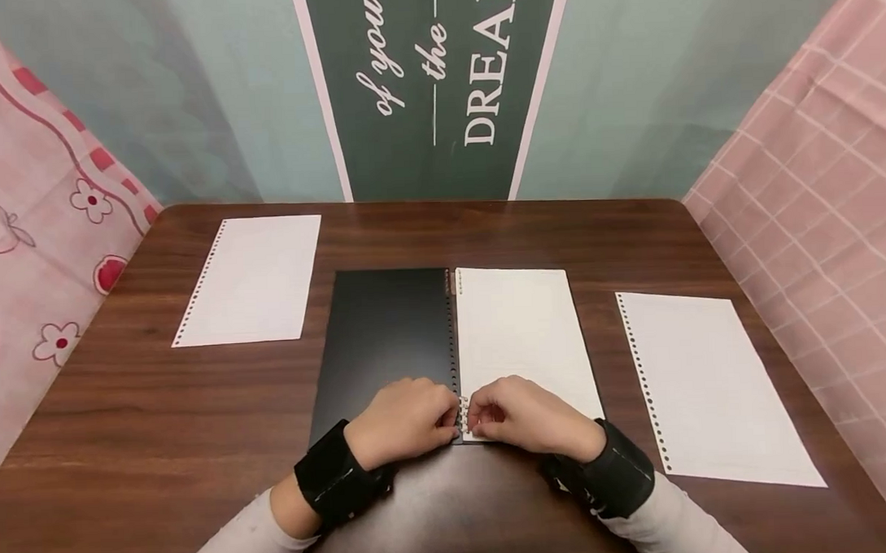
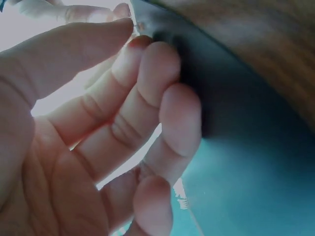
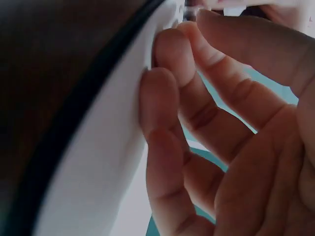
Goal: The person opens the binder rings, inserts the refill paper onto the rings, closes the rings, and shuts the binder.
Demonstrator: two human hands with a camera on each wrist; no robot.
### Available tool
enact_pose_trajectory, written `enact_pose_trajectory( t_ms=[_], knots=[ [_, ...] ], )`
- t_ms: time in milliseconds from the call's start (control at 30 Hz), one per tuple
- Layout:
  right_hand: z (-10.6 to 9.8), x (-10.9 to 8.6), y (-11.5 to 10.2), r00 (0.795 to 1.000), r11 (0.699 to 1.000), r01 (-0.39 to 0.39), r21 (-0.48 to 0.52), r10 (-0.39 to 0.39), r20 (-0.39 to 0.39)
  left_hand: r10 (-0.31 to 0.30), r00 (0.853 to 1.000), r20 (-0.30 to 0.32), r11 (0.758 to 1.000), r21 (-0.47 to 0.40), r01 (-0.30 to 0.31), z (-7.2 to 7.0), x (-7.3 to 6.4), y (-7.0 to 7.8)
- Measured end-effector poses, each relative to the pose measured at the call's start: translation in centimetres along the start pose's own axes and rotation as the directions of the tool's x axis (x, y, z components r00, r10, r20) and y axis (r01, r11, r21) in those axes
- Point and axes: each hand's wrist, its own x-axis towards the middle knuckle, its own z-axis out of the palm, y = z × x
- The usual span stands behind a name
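Note:
A black loose-leaf binder point(image 1: 387, 343) lies spread flat on the table, with a white punched sheet stack point(image 1: 521, 322) on its right side. At the near end of its spine, small binder rings point(image 1: 463, 414) show between my two hands. My left hand point(image 1: 411, 416) pinches the rings from the left, thumb and index finger together at the spine. From the right, my right hand point(image 1: 531, 412) pinches at the same rings, its other fingers curled against the white paper point(image 3: 118, 147). In the left wrist view, the curled fingers lie over the black cover point(image 2: 236, 128).
One loose punched sheet point(image 1: 248, 279) lies at the back left of the brown wooden table point(image 1: 162, 425). Another loose sheet point(image 1: 718, 389) is on the right, beside the right forearm. A patterned pink cloth point(image 1: 39, 242) hangs at the left, a pink checked cloth point(image 1: 813, 182) at the right.

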Motion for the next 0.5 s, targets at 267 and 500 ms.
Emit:
enact_pose_trajectory(
  t_ms=[267,500],
  knots=[
    [0.50,0.25,0.49,0.999,0.997,0.038,0.061,-0.038,-0.002,-0.023,0.998,0.067,0.995,-0.092,0.029,0.21,0.19,-0.45],
    [0.27,0.64,0.94,0.999,0.993,0.045,0.112,-0.047,0.012,-0.038,0.994,0.106,0.991,-0.127,0.051,0.02,0.48,-0.81]
  ],
)
